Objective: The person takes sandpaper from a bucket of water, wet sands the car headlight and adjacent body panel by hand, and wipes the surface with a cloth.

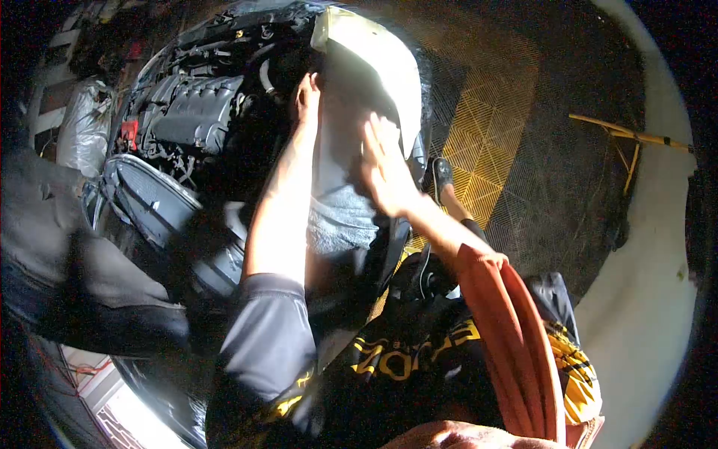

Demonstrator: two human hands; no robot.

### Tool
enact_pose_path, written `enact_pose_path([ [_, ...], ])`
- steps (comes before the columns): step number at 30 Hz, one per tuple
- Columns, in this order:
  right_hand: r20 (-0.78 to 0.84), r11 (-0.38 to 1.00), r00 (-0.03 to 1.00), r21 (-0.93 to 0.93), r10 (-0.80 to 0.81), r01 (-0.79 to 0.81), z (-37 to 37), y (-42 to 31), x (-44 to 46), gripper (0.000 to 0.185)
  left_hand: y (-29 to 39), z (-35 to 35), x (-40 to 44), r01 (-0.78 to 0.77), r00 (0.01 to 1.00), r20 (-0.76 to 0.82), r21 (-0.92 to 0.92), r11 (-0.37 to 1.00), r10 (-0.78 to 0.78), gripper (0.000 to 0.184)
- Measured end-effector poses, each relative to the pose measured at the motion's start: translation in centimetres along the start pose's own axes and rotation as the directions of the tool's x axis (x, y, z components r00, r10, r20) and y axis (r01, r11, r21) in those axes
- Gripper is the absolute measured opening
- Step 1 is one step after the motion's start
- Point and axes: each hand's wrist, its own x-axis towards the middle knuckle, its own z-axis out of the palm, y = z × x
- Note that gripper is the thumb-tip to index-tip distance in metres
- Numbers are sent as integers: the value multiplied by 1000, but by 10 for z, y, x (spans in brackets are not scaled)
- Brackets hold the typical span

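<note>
A pale car fender (378,49) stretches ahead of me, brightly lit at its far end and shaded nearer. My right hand (384,163) lies flat against its top, fingers extended, with no tool visible in it. At the fender's inner edge, beside the engine bay, my left hand (306,99) rests with its fingers pointing forward; it appears to hold nothing. A grey-blue, towel-like cloth (344,218) covers the near part of the fender, between my forearms. Over my right upper arm hangs a reddish-brown cloth (516,344).
The open engine bay shows a dark engine cover (196,112) and a red part (130,135). A headlight (146,191) sits at the car's front, near a plastic-wrapped bundle (84,131). Yellow and black floor tiles (486,127) and a yellow stand (636,138) are on the right.
</note>
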Motion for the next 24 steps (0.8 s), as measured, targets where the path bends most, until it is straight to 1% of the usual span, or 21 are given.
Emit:
enact_pose_path([
  [1, 4, 998, 1000, 58, -14, 13, 1, -14, -20, 69, 3, 2, 2, -11, 996, -88, -35, 999, 8, 21],
  [2, 12, 991, 998, 122, -63, 61, 1, -7, -23, 67, 0, 13, -2, -29, 984, -175, -68, 997, 17, 23],
  [3, 17, 1000, 1000, -5, -21, 21, -2, 2, -9, 66, 5, 0, -1, 157, 987, 37, -142, 977, -154, 27],
  [4, 15, 991, 1000, -130, 18, -16, -5, 20, 17, 65, 13, -12, 3, 217, 975, 82, -184, 959, -205, 29],
  [5, -66, 998, 998, 60, 7, -3, -3, 46, 43, 66, 12, -12, -1, 278, 959, 126, -221, 935, -256, 31],
  [6, -3, 997, 997, 9, 76, -76, -10, 63, 70, 67, 16, -19, -1, 340, 937, 170, -252, 906, -305, 34],
  [7, -27, 999, 999, 11, 46, -46, -5, 68, 69, 67, 20, -24, 2, 278, 961, 63, -212, 937, -270, 35],
  [8, -59, 1000, 998, 13, 21, -20, 0, 70, 69, 67, 23, -27, 4, 305, 952, 78, -189, 934, -295, 37],
  [10, -12, 991, 1000, -137, -1, 0, -3, 27, 21, 69, 27, -32, 8, 356, 933, 109, -139, 924, -343, 40],
  [11, -18, 998, 998, 37, -59, 60, -1, 4, -1, 73, 25, -30, 0, 387, 922, 103, -161, 908, -374, 40],
  [12, 102, 1000, 995, 19, 20, -22, -2, -16, -11, 76, 28, -35, 5, 409, 910, 149, -157, 899, -388, 41],
  [13, 100, 999, 995, -39, -21, 25, -4, -9, -1, 76, 35, -45, 12, 431, 895, 195, -151, 890, -401, 42],
  [14, 99, 993, 993, -94, -61, 70, -4, 3, 17, 75, 39, -58, 20, 440, 870, 300, -114, 891, -392, 43],
  [15, 52, 989, 994, -110, -98, 103, -5, 18, 45, 74, 47, -70, 25, 370, 890, 310, -65, 927, -334, 45],
  [17, 57, 945, 982, -265, -181, 190, 3, 67, 98, 70, 47, -72, 26, 419, 873, 317, -95, 903, -372, 46],
  [18, 33, 946, 983, -270, -179, 181, 5, 61, 93, 68, 47, -72, 23, 454, 854, 344, -127, 882, -390, 47],
  [19, 8, 946, 984, -275, -177, 172, 7, 54, 90, 67, 48, -68, 24, 455, 856, 345, -154, 877, -384, 45],
  [20, 99, 967, 993, -239, -71, 93, -8, 7, 71, 68, 52, -68, 23, 464, 854, 342, -161, 871, -392, 42],
  [22, 192, 968, 972, -178, -139, 174, -3, -31, 15, 68, 52, -68, 24, 472, 847, 356, -165, 866, -394, 38],
  [23, 199, 967, 970, -185, -139, 177, -5, -27, 21, 68, 52, -69, 25, 482, 839, 368, -163, 861, -400, 35],
  [24, 182, 967, 965, -139, -189, 215, -7, -17, 30, 68, 52, -73, 26, 499, 822, 397, -155, 853, -409, 33],
])
